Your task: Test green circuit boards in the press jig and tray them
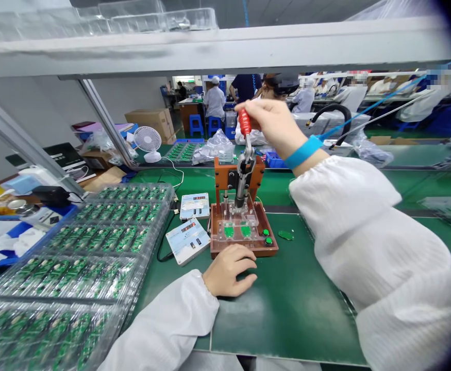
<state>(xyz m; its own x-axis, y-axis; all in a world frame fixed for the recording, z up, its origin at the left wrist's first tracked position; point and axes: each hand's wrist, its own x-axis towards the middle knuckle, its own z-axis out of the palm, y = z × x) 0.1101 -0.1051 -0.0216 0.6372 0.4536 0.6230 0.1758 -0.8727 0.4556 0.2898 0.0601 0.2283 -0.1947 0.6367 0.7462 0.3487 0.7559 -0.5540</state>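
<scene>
My right hand is shut on the red handle of a toggle-clamp lever, which stands above an orange-and-brown test fixture. A blue wrist strap circles that wrist. Under a clear acrylic plate, the fixture holds two small green circuit boards. Green push buttons sit at its right front corner. A loose green board lies on the mat beside it. My left hand rests empty on the green mat, just in front of the fixture.
Clear plastic trays stacked with green boards fill the left side. Two white-faced digital meters stand left of the fixture. Overhead runs a white shelf. Beyond are a small white fan, cardboard boxes, and co-workers at other benches.
</scene>
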